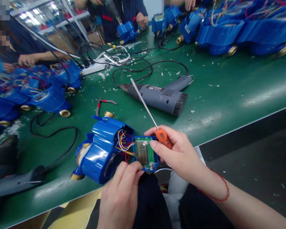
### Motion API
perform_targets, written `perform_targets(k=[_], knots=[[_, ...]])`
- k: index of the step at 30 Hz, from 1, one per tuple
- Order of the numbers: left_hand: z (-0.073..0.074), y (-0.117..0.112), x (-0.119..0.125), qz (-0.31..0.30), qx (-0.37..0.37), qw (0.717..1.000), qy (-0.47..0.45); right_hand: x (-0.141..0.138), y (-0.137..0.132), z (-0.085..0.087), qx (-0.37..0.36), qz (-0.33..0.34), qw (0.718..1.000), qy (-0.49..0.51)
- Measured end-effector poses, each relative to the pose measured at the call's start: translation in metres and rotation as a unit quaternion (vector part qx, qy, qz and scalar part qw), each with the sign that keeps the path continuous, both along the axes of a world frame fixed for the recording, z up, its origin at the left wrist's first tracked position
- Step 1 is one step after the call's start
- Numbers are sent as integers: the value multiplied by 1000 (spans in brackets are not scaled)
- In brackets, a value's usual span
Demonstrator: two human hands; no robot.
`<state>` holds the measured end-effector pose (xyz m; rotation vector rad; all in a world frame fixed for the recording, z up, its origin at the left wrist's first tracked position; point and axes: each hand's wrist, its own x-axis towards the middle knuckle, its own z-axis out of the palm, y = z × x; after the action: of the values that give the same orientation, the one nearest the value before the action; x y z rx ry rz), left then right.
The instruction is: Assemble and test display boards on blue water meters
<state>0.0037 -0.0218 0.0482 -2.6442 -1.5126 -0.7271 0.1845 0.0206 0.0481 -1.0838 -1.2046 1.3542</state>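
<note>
A blue water meter (pixel 98 152) with brass fittings lies on its side at the near edge of the green table (pixel 228 95). Coloured wires run from it to a green circuit board (pixel 143 153) with a small display. My left hand (pixel 121 190) pinches the board's lower edge. My right hand (pixel 181 156) grips an orange-handled screwdriver (pixel 162 136), its long shaft pointing up and away, and my fingertips touch the board's right side.
A grey electric screwdriver (pixel 162 95) with a black cord lies behind the meter. Red-handled pliers (pixel 105 103) sit to its left. Piles of blue meters (pixel 33 92) line the left and far right. A white power strip (pixel 92 68) and other people's hands are at the far end.
</note>
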Motion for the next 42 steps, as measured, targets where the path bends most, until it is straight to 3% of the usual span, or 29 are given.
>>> perform_targets(k=[3, 7, 13, 19, 24, 27, 31, 38, 42], knots=[[6, 1, -2, -20, -36, 999, 6, 0, 1, -1, -14, 16, 1000, 11], [7, -4, -5, -4, -70, 996, -60, 0, 4, 0, -54, 35, 997, 47], [6, -12, -5, 41, 26, 981, -186, -2, 7, 0, -100, 41, 991, 84], [25, -3, -14, 14, 82, 995, -49, -4, 7, 0, -95, 34, 992, 73], [48, 18, -14, -94, 35, 993, 61, -4, 5, 4, -86, 21, 995, 50], [55, 29, -6, -156, 57, 978, 128, -4, 4, 4, -82, 26, 996, 40], [57, 34, 0, -206, 114, 961, 146, -4, 3, 1, -86, 40, 994, 52], [47, 33, -7, -223, 86, 958, 156, -5, 5, 2, -74, 29, 996, 27], [52, 32, -17, -221, 75, 964, 125, -5, 3, 0, -72, 30, 997, 19]])
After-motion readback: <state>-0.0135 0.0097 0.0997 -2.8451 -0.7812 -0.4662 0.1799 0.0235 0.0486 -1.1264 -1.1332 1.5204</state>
